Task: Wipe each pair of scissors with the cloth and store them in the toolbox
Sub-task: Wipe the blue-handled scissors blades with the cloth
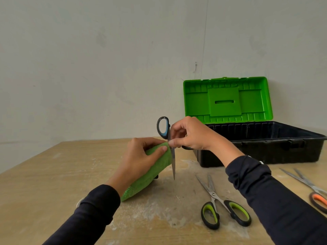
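Note:
My right hand (pixel 192 134) grips a pair of scissors with black and blue handles (pixel 163 128), held upright above the table with the blades pointing down. My left hand (pixel 141 158) holds a green cloth (pixel 150 175) folded against the side of the blades near the pivot. The toolbox (pixel 261 147) stands open at the right rear, black body, green lid leaning back against the wall. Its inside is hidden from this angle. Scissors with green and black handles (pixel 221 207) lie open on the table at the front right. Another pair with orange handles (pixel 316 197) lies at the right edge, partly cut off.
The wooden table (pixel 53 183) carries pale dusty smears around the middle and front. A plain wall rises right behind the table and the toolbox. The table's left edge runs diagonally at the left.

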Motion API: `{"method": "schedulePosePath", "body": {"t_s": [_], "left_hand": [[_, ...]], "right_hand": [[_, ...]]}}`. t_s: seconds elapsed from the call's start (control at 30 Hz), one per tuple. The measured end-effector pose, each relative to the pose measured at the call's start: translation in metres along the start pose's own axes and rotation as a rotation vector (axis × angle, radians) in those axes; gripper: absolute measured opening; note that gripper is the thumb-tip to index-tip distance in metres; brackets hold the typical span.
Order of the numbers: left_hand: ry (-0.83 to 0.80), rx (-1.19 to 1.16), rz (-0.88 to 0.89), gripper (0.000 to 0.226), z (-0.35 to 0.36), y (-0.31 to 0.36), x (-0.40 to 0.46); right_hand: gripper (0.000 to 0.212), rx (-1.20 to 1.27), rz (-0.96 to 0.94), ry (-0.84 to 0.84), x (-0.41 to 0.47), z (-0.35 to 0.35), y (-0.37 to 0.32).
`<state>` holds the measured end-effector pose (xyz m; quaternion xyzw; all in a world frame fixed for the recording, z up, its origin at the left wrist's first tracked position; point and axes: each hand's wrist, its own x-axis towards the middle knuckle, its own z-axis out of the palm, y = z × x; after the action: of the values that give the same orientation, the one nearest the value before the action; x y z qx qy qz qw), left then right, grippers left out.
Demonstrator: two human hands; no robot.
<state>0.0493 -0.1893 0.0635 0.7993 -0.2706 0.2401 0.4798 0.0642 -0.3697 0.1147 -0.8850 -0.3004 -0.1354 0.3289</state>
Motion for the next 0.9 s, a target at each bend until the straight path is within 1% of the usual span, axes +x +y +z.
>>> {"method": "schedulePosePath", "body": {"t_s": [0.17, 0.33, 0.4, 0.47, 0.57, 0.63, 0.73, 0.8, 0.9], "left_hand": [[0.0, 0.07, -0.03, 0.008, 0.0, 0.0, 0.002], [0.002, 0.174, -0.019, 0.008, -0.001, -0.001, 0.004], [-0.037, 0.219, 0.014, 0.012, -0.002, -0.001, 0.005], [-0.064, 0.26, 0.062, 0.012, -0.005, -0.001, 0.006], [-0.055, 0.317, 0.118, 0.007, -0.013, 0.001, 0.008], [-0.037, 0.343, 0.124, 0.007, -0.018, 0.003, 0.008], [-0.019, 0.327, 0.122, 0.008, -0.02, 0.002, 0.008], [-0.024, 0.308, 0.125, 0.01, -0.018, 0.003, 0.007], [-0.009, 0.242, 0.127, 0.02, -0.015, 0.007, 0.005]], "right_hand": [[0.012, -0.003, 0.005, 0.034, -0.001, -0.001, -0.003], [0.017, -0.041, -0.028, 0.07, 0.001, 0.01, -0.009], [0.014, -0.047, -0.045, 0.088, 0.001, 0.01, -0.009], [0.007, -0.047, -0.058, 0.1, 0.001, 0.009, -0.01], [0.009, -0.052, -0.085, 0.129, 0.002, 0.006, -0.012], [0.009, -0.067, -0.097, 0.15, 0.002, 0.0, -0.012], [0.008, -0.097, -0.101, 0.157, 0.001, -0.007, -0.009], [0.007, -0.133, -0.12, 0.129, 0.001, -0.002, -0.012], [0.004, -0.163, -0.161, 0.101, 0.003, 0.01, -0.017]]}}
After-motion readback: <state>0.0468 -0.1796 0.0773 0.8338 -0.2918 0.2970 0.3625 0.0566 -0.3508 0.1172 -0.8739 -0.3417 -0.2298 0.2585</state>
